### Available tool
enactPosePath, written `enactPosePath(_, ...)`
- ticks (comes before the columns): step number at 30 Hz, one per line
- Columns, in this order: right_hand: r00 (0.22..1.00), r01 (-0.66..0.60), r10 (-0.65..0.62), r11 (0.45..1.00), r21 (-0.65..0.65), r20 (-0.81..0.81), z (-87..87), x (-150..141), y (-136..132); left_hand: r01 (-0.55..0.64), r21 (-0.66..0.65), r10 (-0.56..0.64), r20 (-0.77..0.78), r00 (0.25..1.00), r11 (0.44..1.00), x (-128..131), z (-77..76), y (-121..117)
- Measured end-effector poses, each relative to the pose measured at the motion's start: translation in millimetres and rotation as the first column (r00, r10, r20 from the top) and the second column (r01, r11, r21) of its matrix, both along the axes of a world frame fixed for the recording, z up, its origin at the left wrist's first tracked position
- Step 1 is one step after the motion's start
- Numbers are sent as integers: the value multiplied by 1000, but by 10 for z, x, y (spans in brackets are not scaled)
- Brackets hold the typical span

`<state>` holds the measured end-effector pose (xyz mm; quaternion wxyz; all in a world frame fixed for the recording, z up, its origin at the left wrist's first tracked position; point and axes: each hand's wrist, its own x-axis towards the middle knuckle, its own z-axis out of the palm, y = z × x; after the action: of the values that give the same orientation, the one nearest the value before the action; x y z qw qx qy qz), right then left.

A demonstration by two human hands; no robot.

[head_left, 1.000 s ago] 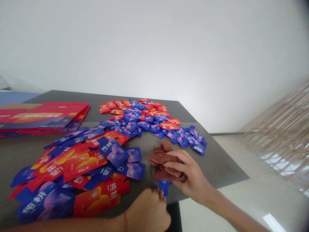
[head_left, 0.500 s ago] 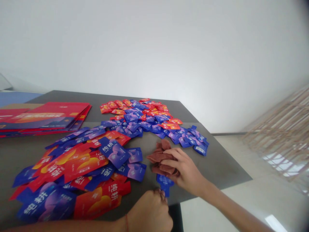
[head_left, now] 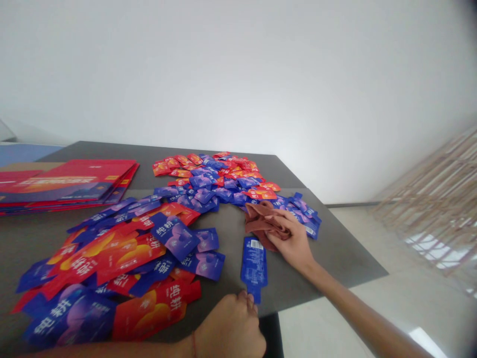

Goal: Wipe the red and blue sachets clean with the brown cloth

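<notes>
Cartons (head_left: 67, 184) of glossy printed board lie stacked flat at far left. Near pile (head_left: 128, 248): red and blue pouches, smooth film, narrow necks, loosely overlapped. Far pile (head_left: 208, 179): similar pouches, further back. Left hand (head_left: 238, 323): fingers curled together, clamped on the neck of the blue pouch (head_left: 254, 263). Blue pouch: flat on the dark, matt table (head_left: 346, 258), barcode end away; likely light, pliable and slippery. Best hold: the neck. Brown cloth (head_left: 263, 221): soft, bunched, just beyond the pouch, gripped by the right hand (head_left: 292, 236).
</notes>
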<state>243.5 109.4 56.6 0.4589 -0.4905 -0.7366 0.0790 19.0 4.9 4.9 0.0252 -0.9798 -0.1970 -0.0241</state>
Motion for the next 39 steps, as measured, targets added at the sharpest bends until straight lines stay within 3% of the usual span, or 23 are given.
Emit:
enactPosePath(7,932,284,-275,959,4,-238,219,288,-297,-19,-21,18,-29,999,1000,17,67,-24)
enactPosePath(12,902,402,-382,913,72,-199,124,525,-455,9,-34,-10,-49,999,999,16,151,7)
enactPosePath(16,923,381,-368,914,141,-111,-91,680,-537,-21,-68,16,-72,997,997,11,183,19)
enactPosePath(22,955,290,-288,957,23,-65,-343,775,-588,-27,-25,26,-62,998,999,-17,80,15)
enactPosePath(28,971,217,-224,973,-85,-82,-362,772,-530,48,43,-45,-61,997,998,-81,125,32)
enactPosePath(35,984,176,-177,983,-53,-14,-392,736,-497,48,146,-47,-13,999,988,-79,11,-9)
enactPosePath(39,982,187,-186,982,-26,13,-404,725,-492,107,158,-106,-18,994,982,-102,205,31)
